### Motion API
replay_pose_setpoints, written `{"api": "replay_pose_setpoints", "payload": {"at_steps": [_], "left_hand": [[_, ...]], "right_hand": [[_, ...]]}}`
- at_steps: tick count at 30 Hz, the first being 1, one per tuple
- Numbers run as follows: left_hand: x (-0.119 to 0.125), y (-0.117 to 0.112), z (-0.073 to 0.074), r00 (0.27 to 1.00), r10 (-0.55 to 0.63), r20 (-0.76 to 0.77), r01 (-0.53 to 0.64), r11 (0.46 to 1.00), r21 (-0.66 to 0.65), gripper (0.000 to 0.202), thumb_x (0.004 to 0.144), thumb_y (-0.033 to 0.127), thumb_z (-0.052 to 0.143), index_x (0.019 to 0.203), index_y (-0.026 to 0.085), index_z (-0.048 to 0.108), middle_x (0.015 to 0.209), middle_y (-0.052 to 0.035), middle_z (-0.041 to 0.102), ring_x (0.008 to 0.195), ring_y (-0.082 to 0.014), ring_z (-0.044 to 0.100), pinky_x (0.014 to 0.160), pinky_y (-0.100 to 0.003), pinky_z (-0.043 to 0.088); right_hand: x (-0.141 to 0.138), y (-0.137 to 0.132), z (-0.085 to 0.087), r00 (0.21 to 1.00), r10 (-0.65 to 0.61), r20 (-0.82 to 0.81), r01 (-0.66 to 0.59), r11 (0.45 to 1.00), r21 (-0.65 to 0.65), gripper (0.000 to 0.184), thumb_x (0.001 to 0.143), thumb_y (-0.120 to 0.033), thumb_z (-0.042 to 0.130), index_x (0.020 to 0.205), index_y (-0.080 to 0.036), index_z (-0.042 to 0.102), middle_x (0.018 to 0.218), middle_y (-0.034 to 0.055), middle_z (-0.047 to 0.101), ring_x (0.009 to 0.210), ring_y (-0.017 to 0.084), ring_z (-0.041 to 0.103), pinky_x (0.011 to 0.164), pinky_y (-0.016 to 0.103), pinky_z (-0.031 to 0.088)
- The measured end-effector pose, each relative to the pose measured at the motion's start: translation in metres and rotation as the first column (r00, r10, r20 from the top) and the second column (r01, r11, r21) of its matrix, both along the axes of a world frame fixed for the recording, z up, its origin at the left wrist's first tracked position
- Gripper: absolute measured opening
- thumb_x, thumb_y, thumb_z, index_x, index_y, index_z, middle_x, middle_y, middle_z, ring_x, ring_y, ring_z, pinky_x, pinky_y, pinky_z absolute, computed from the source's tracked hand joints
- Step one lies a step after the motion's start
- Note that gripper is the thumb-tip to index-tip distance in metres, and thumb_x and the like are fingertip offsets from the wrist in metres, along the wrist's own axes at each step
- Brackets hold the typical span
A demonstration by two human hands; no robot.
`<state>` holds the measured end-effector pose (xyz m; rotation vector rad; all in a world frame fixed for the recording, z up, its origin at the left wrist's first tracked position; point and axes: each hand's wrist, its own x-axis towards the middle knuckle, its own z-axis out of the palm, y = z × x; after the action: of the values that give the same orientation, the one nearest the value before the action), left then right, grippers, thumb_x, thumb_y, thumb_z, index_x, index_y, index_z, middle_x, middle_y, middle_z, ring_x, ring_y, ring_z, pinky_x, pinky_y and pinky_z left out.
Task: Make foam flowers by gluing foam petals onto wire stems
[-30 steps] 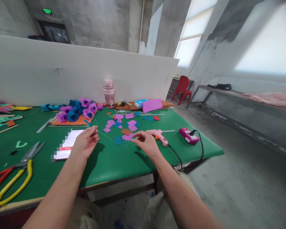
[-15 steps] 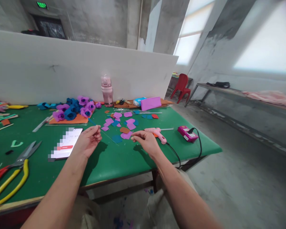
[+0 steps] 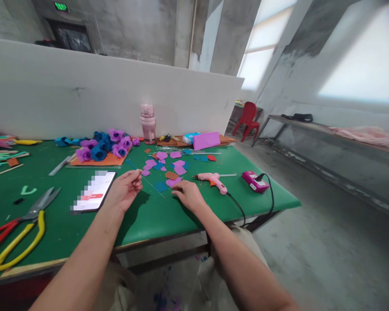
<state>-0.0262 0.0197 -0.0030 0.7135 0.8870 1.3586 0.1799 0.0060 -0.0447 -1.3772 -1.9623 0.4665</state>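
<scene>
My left hand [image 3: 127, 188] is closed in a pinch on a thin wire [image 3: 154, 187], which slants down to the right above the table. A small blue strip [image 3: 130, 163] shows at the wire's upper end. My right hand [image 3: 188, 195] is at the near edge of a purple paper petal [image 3: 171, 182], thumb and forefinger slightly apart with nothing visible between them. Whether the fingertips touch the petal is hard to see. A brown paper piece [image 3: 171, 175] and a blue one [image 3: 161, 186] are close by, among several other cut pieces.
A pink glue gun [image 3: 218, 185] lies right of my right hand, its cord running to a magenta power box [image 3: 255, 181]. Left are a phone [image 3: 99, 192], large scissors [image 3: 35, 220] and purple-and-blue paper flowers [image 3: 100, 147]. A pink bottle [image 3: 148, 125] stands by the white board [image 3: 116, 90].
My right hand has moved left, away from the glue gun and down to the petals, its fingers parting a little. My left hand still holds the wire; the view has shifted slightly.
</scene>
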Motion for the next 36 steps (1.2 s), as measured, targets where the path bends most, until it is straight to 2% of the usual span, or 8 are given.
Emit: {"api": "replay_pose_setpoints", "payload": {"at_steps": [3,8,12,18,22,26,31,36], "left_hand": [[0.000,-0.002,0.000,1.000,0.000,-0.011,0.000,1.000,0.005,0.012,0.061,0.017,0.069,0.070,0.010,0.064,0.056,0.0012,0.053,0.045,-0.0041,0.042,0.044,-0.018,0.035],[0.001,-0.008,0.008,0.999,-0.030,-0.028,0.031,0.999,0.031,0.014,0.060,0.018,0.070,0.070,0.010,0.064,0.057,0.0011,0.052,0.045,-0.0041,0.042,0.044,-0.018,0.035],[0.002,-0.015,0.023,0.998,-0.046,-0.043,0.051,0.993,0.111,0.014,0.061,0.020,0.070,0.069,0.011,0.064,0.057,0.0009,0.051,0.046,-0.0048,0.042,0.044,-0.018,0.035],[0.006,-0.035,0.038,0.998,-0.039,-0.057,0.048,0.984,0.173,0.010,0.061,0.018,0.070,0.067,0.012,0.064,0.056,0.0005,0.051,0.046,-0.0058,0.043,0.042,-0.019,0.035],[0.008,-0.059,0.031,0.996,0.021,-0.088,-0.001,0.977,0.212,0.012,0.061,0.020,0.071,0.065,0.013,0.063,0.056,0.0005,0.053,0.045,-0.0055,0.043,0.042,-0.018,0.033],[0.017,-0.074,0.026,0.993,0.020,-0.115,0.006,0.975,0.222,0.013,0.060,0.019,0.071,0.066,0.012,0.063,0.053,0.0006,0.053,0.043,-0.0051,0.043,0.040,-0.018,0.031],[0.031,-0.072,0.021,0.987,0.035,-0.156,0.006,0.966,0.258,0.013,0.059,0.019,0.071,0.061,0.011,0.061,0.050,0.0007,0.052,0.040,-0.0044,0.040,0.038,-0.018,0.028],[0.031,-0.060,0.006,0.980,0.019,-0.200,0.020,0.981,0.192,0.018,0.054,0.023,0.074,0.060,0.012,0.062,0.050,0.0007,0.052,0.039,-0.0044,0.040,0.037,-0.018,0.027]], "right_hand": [[-0.004,0.005,-0.006,0.992,0.002,0.128,-0.003,1.000,0.004,0.003,0.071,-0.018,0.063,0.071,-0.019,0.066,0.076,0.0056,0.065,0.075,0.019,0.057,0.069,0.029,0.040],[-0.006,0.005,-0.008,0.979,0.023,0.201,-0.038,0.997,0.068,0.007,0.076,-0.017,0.055,0.070,-0.018,0.059,0.076,0.0062,0.061,0.075,0.018,0.054,0.068,0.028,0.037],[0.005,-0.002,-0.002,0.999,-0.006,0.043,0.002,0.995,0.099,0.012,0.081,-0.014,0.040,0.080,-0.018,0.052,0.072,0.0029,0.058,0.066,0.015,0.051,0.063,0.026,0.037],[0.038,-0.009,0.016,0.963,-0.039,-0.266,0.040,0.999,-0.003,0.005,0.071,-0.024,0.055,0.072,-0.019,0.054,0.065,-0.0011,0.058,0.061,0.013,0.053,0.058,0.024,0.040],[0.051,-0.010,0.021,0.905,-0.084,-0.418,0.074,0.996,-0.039,0.016,0.063,-0.031,0.064,0.070,-0.018,0.057,0.062,-0.0015,0.058,0.058,0.012,0.053,0.057,0.024,0.042],[0.055,-0.019,0.018,0.865,-0.079,-0.495,0.017,0.992,-0.128,0.022,0.059,-0.032,0.067,0.074,-0.017,0.062,0.065,-0.0005,0.060,0.061,0.012,0.056,0.061,0.027,0.047],[0.058,-0.034,0.014,0.855,-0.130,-0.502,0.060,0.987,-0.152,0.024,0.061,-0.041,0.064,0.060,-0.018,0.061,0.054,-0.0025,0.053,0.052,0.012,0.052,0.057,0.030,0.051],[0.052,-0.035,0.013,0.870,-0.116,-0.478,0.049,0.988,-0.150,0.029,0.062,-0.046,0.064,0.058,-0.018,0.059,0.050,-0.0034,0.049,0.045,0.010,0.050,0.048,0.027,0.050]]}}
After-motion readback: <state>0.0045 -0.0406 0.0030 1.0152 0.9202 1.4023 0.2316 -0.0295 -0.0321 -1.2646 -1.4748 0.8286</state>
